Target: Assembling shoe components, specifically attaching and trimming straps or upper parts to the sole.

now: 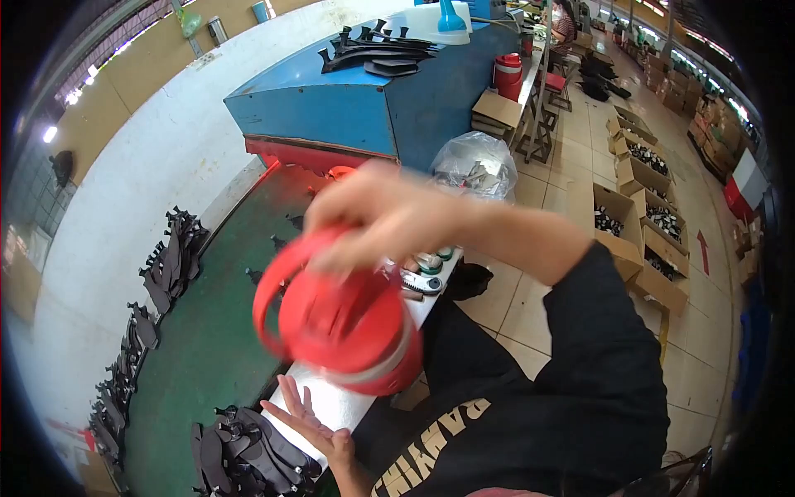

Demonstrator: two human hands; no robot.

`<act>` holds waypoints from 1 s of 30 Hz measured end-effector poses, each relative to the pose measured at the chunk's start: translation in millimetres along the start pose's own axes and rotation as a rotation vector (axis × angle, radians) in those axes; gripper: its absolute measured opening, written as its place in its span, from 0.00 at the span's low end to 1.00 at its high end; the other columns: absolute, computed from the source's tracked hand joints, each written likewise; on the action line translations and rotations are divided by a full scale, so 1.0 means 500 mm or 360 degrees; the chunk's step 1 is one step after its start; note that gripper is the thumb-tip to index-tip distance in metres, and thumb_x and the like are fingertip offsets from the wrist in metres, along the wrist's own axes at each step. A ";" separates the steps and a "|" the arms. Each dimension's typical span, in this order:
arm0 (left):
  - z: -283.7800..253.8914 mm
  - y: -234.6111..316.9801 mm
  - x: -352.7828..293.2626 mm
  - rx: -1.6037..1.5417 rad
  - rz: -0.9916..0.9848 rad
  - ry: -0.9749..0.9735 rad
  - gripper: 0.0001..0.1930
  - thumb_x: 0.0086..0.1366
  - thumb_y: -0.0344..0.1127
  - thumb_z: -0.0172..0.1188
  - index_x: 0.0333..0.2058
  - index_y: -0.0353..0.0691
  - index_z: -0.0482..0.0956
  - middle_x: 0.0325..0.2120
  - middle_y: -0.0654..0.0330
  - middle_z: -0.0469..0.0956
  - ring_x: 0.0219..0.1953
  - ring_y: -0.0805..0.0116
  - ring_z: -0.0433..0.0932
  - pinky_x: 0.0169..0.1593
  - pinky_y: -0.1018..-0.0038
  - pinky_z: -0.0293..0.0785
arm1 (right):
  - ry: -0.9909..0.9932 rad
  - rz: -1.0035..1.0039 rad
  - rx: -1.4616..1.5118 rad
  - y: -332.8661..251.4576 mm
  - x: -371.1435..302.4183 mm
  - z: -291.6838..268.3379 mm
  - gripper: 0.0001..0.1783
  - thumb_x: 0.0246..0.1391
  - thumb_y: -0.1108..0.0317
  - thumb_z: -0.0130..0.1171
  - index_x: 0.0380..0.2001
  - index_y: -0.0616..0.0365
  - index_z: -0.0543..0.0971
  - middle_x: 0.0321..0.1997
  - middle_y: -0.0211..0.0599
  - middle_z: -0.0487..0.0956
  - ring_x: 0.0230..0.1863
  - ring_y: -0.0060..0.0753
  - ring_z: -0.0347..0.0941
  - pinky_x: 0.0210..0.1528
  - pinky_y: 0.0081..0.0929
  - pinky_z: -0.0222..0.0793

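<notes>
A red water jug (pixel 356 323) with a round lid and a loop handle hangs in the air over the near edge of the conveyor, blurred by motion. My right hand (pixel 373 215) is closed on its handle. Below the jug, my left hand (pixel 310 418) is open, palm up and fingers spread, over the white strip (pixel 335 398) beside the belt. Next to that hand lies a pile of dark grey shoe-sole-shaped parts (pixel 248 455) with black ends. I cannot see the jug's far side.
More dark parts line the far edge of the green conveyor belt (pixel 190 356). Behind stands a blue machine (pixel 331 116) with black parts on top (pixel 377 54). A clear plastic bag (pixel 476 161) stands beside it. Open cartons (pixel 617 215) of small pieces sit on the tiled floor.
</notes>
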State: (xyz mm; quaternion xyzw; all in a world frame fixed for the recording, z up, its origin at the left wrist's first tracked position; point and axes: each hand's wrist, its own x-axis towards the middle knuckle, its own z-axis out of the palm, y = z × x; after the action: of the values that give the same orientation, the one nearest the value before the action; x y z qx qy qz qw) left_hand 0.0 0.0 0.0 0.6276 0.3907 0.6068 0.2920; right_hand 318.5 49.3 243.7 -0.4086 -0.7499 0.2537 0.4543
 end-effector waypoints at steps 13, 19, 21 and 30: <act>-0.063 -0.197 -0.094 0.0325 -0.0625 0.0129 0.24 0.67 0.29 0.54 0.60 0.29 0.66 0.52 0.45 0.73 0.52 0.60 0.74 0.57 0.68 0.69 | 0.0948 0.0710 -0.0910 0.172 -0.127 -0.519 0.14 0.52 0.58 0.68 0.27 0.59 0.81 0.26 0.28 0.80 0.26 0.14 0.71 0.29 0.15 0.66; -0.048 -0.199 -0.085 0.0604 -0.0486 0.0127 0.18 0.65 0.26 0.56 0.52 0.27 0.73 0.44 0.49 0.76 0.47 0.61 0.77 0.52 0.70 0.73 | 0.1353 0.0755 -0.0986 0.421 -0.117 -0.621 0.17 0.48 0.56 0.71 0.25 0.61 0.83 0.24 0.29 0.80 0.26 0.18 0.73 0.31 0.19 0.67; -0.050 -0.198 -0.082 0.0712 -0.0484 0.0096 0.17 0.65 0.27 0.56 0.51 0.27 0.74 0.44 0.49 0.76 0.46 0.61 0.77 0.52 0.70 0.73 | 0.1759 0.0768 -0.1034 0.467 -0.087 -0.623 0.22 0.46 0.48 0.70 0.26 0.59 0.84 0.23 0.28 0.80 0.26 0.17 0.73 0.30 0.20 0.67; -0.036 -0.196 -0.086 0.1001 -0.0349 0.0085 0.14 0.62 0.28 0.60 0.46 0.29 0.78 0.40 0.50 0.78 0.42 0.60 0.77 0.46 0.70 0.72 | 0.1993 0.0788 -0.1134 0.693 0.057 -0.628 0.25 0.41 0.41 0.69 0.28 0.53 0.86 0.31 0.38 0.85 0.35 0.37 0.81 0.41 0.33 0.73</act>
State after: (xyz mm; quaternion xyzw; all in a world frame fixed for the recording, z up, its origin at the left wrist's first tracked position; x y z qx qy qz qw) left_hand -29.4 13.2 -103.4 0.6250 0.6317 0.4377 0.1372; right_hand 722.7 262.3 140.9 -0.7543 -0.2753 -0.1883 0.5654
